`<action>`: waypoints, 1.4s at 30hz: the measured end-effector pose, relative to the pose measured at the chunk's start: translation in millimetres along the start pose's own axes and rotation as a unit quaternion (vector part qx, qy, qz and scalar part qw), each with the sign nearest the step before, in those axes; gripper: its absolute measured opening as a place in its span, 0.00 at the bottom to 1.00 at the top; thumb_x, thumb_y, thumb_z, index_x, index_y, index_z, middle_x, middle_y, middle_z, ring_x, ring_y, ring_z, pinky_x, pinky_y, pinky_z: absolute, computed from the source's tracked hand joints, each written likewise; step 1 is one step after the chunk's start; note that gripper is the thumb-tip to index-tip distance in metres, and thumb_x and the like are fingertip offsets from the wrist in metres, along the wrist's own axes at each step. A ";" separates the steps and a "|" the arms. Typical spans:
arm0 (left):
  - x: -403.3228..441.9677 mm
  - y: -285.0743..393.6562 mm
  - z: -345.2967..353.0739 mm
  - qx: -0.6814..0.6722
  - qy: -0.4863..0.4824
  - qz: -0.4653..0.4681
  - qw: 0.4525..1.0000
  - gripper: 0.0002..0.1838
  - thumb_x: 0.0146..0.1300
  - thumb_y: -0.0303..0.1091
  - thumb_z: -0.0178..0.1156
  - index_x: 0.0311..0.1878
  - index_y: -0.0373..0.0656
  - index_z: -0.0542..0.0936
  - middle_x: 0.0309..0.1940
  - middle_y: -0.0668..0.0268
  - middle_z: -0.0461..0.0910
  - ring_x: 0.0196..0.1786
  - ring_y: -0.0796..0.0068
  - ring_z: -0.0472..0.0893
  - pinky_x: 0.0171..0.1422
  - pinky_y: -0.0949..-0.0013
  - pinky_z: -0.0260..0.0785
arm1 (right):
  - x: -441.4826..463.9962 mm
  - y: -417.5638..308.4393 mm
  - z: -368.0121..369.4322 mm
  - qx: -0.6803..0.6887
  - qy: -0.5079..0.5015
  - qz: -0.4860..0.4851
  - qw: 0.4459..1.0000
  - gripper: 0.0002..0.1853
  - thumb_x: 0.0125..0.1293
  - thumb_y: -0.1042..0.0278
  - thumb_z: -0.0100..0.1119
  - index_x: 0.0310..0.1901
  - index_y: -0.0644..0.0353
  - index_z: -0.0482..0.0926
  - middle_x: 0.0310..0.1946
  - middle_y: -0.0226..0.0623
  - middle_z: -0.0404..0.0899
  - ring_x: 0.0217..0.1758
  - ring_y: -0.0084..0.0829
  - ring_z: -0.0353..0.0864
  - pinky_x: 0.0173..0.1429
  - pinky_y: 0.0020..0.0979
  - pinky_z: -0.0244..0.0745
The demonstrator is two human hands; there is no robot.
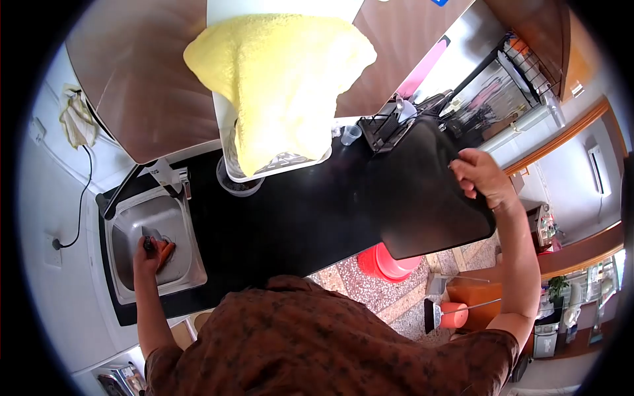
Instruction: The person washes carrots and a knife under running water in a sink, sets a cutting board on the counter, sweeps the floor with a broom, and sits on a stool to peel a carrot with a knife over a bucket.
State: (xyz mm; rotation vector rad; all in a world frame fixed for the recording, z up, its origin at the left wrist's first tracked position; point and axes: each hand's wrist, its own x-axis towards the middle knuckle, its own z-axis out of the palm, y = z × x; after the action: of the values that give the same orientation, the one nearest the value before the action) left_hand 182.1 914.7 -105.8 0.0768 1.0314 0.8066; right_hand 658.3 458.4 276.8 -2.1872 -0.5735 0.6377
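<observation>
My right hand (485,177) is closed on the edge of a large black cutting board (429,198), which is raised and tilted over the right end of the counter. Down in the steel sink (198,267), my left hand (146,256) is closed around the dark handle of what looks like a knife (150,232); part of a grey blade shows beyond the fingers. Something orange, apparently carrots (166,253), lies in the sink beside that hand. The faucet (183,181) stands at the sink's back corner.
A yellow towel (284,79) hangs over a white rack (228,148) at the back of the black counter (284,218). A bowl (239,186) sits below it. Behind the board are a small clear cup (351,135) and a black dish rack (383,129). A red bucket (389,263) stands on the floor.
</observation>
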 end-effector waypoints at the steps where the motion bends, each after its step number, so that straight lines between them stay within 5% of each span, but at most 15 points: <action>1: 7.1 3.1 -4.2 0.000 0.001 -0.001 1.000 0.11 0.65 0.36 0.55 0.35 0.37 0.72 0.25 0.64 0.77 0.26 0.74 0.79 0.35 0.73 0.79 | 1.1 6.2 5.7 -0.031 -0.023 -0.006 0.999 0.11 0.59 0.66 0.57 0.24 0.59 0.69 0.15 0.25 0.65 0.14 0.14 0.63 0.14 0.18 0.54; 5: 24.9 11.7 -15.4 0.001 0.008 -0.020 1.000 0.10 0.64 0.36 0.55 0.36 0.38 0.72 0.25 0.65 0.77 0.26 0.74 0.79 0.36 0.70 0.78 | -4.0 -2.0 37.5 -0.141 -0.061 -0.093 0.984 0.09 0.57 0.68 0.60 0.27 0.64 0.72 0.18 0.26 0.66 0.17 0.12 0.61 0.19 0.19 0.56; 7: 23.4 13.5 -13.4 0.016 0.004 -0.014 1.000 0.09 0.64 0.36 0.55 0.37 0.39 0.72 0.25 0.65 0.77 0.26 0.74 0.79 0.36 0.70 0.78 | -4.9 -6.4 54.1 -0.258 -0.064 -0.250 0.931 0.09 0.53 0.72 0.62 0.29 0.67 0.73 0.17 0.28 0.64 0.22 0.15 0.62 0.24 0.22 0.58; 10: 17.7 12.9 -11.5 0.015 0.001 -0.008 1.000 0.09 0.64 0.36 0.55 0.37 0.40 0.72 0.25 0.65 0.77 0.25 0.74 0.79 0.37 0.69 0.78 | -12.6 -25.3 73.9 -0.284 -0.129 -0.241 0.919 0.09 0.49 0.77 0.63 0.29 0.66 0.72 0.18 0.32 0.63 0.23 0.17 0.62 0.27 0.25 0.61; 11: 14.1 12.3 -10.2 0.000 0.008 -0.006 1.000 0.08 0.64 0.36 0.55 0.37 0.41 0.72 0.25 0.66 0.77 0.25 0.73 0.79 0.37 0.69 0.78 | -11.1 -24.9 79.0 -0.311 -0.138 -0.307 0.889 0.09 0.48 0.79 0.63 0.28 0.66 0.71 0.18 0.35 0.66 0.20 0.24 0.65 0.26 0.26 0.61; 12: 10.7 11.5 -9.1 -0.016 0.014 -0.003 1.000 0.08 0.64 0.36 0.55 0.38 0.41 0.72 0.24 0.66 0.77 0.25 0.73 0.79 0.37 0.69 0.78 | -10.7 -26.2 83.2 -0.352 -0.151 -0.337 0.860 0.11 0.45 0.75 0.63 0.29 0.61 0.71 0.23 0.46 0.71 0.30 0.48 0.75 0.34 0.39 0.68; 17: 13.7 13.9 -15.2 -0.037 0.035 0.003 0.999 0.09 0.65 0.36 0.54 0.37 0.41 0.71 0.24 0.65 0.77 0.25 0.73 0.79 0.36 0.69 0.78 | 12.3 0.0 97.7 -0.399 -0.227 -0.484 0.745 0.13 0.38 0.77 0.64 0.29 0.57 0.74 0.28 0.33 0.75 0.41 0.36 0.74 0.52 0.38 0.64; 20: 22.2 19.0 -23.9 -0.044 0.037 0.011 0.998 0.09 0.66 0.37 0.52 0.37 0.40 0.70 0.24 0.65 0.77 0.25 0.72 0.79 0.36 0.69 0.78 | 20.1 14.8 98.1 -0.421 -0.228 -0.500 0.721 0.14 0.36 0.78 0.65 0.29 0.56 0.74 0.29 0.32 0.75 0.43 0.34 0.73 0.54 0.37 0.64; 25: 2.8 13.8 -19.5 -0.041 0.036 0.010 0.998 0.10 0.67 0.37 0.51 0.36 0.40 0.70 0.23 0.63 0.76 0.25 0.71 0.79 0.35 0.69 0.78 | 30.7 48.6 64.2 -0.440 -0.159 -0.545 0.695 0.04 0.47 0.66 0.51 0.24 0.54 0.74 0.25 0.29 0.71 0.42 0.31 0.72 0.61 0.34 0.58; 31: -4.9 12.2 -17.1 -0.040 0.064 0.033 0.997 0.11 0.66 0.38 0.51 0.36 0.39 0.70 0.24 0.63 0.77 0.26 0.71 0.80 0.35 0.69 0.78 | 75.6 204.1 18.7 -0.602 -0.153 -0.448 0.643 0.03 0.50 0.67 0.53 0.21 0.49 0.74 0.27 0.25 0.71 0.42 0.28 0.70 0.58 0.37 0.60; 36: -7.3 15.7 -17.0 -0.030 0.078 0.066 0.994 0.10 0.66 0.37 0.51 0.35 0.38 0.71 0.24 0.62 0.77 0.25 0.71 0.80 0.36 0.68 0.78 | 119.8 333.3 32.8 -0.598 -0.174 -0.431 0.653 0.04 0.48 0.67 0.55 0.19 0.47 0.74 0.25 0.22 0.72 0.44 0.26 0.69 0.57 0.33 0.58; 42: -18.2 15.5 -16.5 -0.039 0.069 0.074 0.994 0.12 0.66 0.37 0.51 0.34 0.37 0.72 0.23 0.62 0.77 0.25 0.70 0.80 0.36 0.68 0.78 | 146.9 384.1 71.9 -0.583 -0.174 -0.420 0.673 0.05 0.47 0.67 0.57 0.19 0.45 0.75 0.25 0.18 0.71 0.44 0.26 0.66 0.57 0.31 0.58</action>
State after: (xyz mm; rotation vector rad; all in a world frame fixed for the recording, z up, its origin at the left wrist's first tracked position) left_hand 155.7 909.4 -94.8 0.0313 1.1323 0.9966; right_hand 802.8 352.4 -100.3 -2.3617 -2.5738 0.0868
